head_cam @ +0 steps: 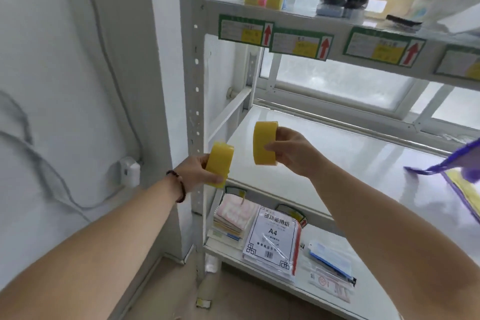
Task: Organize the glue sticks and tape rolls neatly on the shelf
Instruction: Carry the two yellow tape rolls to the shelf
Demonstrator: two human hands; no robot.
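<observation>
Your left hand grips a yellow tape roll just in front of the shelf post. Your right hand pinches a second yellow tape roll, on edge, above the white middle shelf. Farther right, a purple folder lies on that shelf; A4 paper sits below.

Green-bordered paper shelf labels — print blurred, unreadable; the rightmost green-bordered label and the purple plastic folder — cut off by the right edge.
</observation>
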